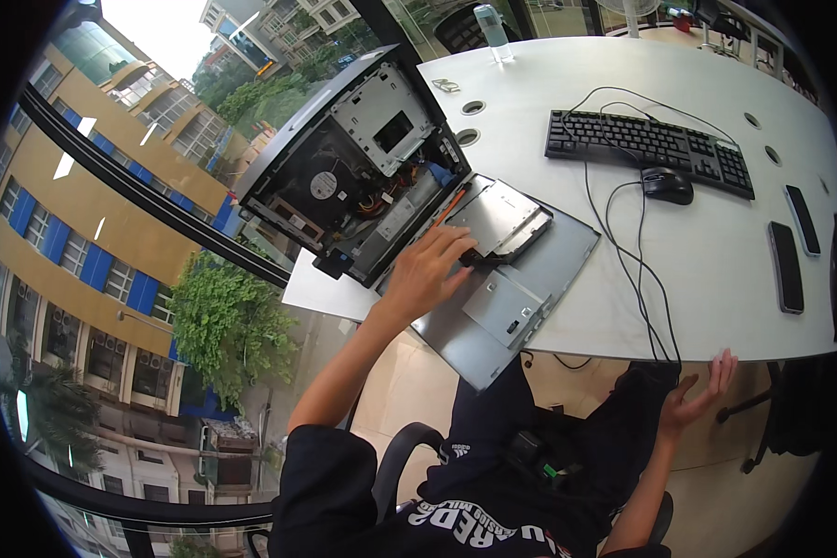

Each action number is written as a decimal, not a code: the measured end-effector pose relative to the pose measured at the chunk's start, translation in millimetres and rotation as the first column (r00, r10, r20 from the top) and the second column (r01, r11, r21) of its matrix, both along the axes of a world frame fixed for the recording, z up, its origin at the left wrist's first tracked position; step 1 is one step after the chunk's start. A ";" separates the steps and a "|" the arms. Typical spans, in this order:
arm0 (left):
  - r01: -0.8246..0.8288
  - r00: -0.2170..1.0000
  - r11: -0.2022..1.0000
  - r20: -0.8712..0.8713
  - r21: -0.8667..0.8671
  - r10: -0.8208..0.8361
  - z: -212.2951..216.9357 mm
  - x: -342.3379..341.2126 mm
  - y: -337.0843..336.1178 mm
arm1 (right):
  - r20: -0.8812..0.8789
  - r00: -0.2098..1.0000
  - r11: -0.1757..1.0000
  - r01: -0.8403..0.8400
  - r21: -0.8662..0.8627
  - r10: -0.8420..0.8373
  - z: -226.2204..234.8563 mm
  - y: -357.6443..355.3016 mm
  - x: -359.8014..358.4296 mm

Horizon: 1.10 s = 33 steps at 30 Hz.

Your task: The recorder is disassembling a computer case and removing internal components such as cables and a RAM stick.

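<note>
An opened black desktop computer case (344,158) sits at the left of the white table, its inner parts and cables exposed. In front of it lies a grey metal side panel (575,244). On the panel rests a flat silver disc drive (502,216) with a black edge. My left hand (428,270) has its fingers and thumb closed around the drive's near left corner; the fingertips are partly hidden. A thin orange strip (450,206) shows just beyond the fingers. My right hand (702,391), fingers apart, hovers by the table's front edge and holds nothing.
A black keyboard (646,147) and a mouse (667,185) lie on the table (716,279), with cables running off the front edge. Two dark phones (785,267) are at the right. A clear bottle (494,33) stands at the back. Windows (158,191) border the left.
</note>
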<state>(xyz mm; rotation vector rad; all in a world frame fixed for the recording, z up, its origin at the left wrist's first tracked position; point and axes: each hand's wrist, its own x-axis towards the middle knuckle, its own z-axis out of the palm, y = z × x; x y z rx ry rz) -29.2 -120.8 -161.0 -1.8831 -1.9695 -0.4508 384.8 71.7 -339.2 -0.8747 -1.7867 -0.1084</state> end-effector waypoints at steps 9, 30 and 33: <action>0.070 0.971 0.979 0.238 -0.194 -0.022 -6.2 -18.6 10.7 | -0.052 0.998 0.999 -0.023 -0.040 0.021 0.9 0.2 -5.4; -0.137 0.986 0.979 0.077 -0.150 0.150 -22.2 -19.5 14.7 | -0.061 0.998 0.999 -0.036 -0.039 0.033 -0.2 0.4 -5.4; -0.133 0.979 0.981 0.133 -0.140 0.152 -15.6 -15.3 16.6 | -0.050 0.998 0.998 -0.032 -0.048 0.030 1.3 0.1 -4.1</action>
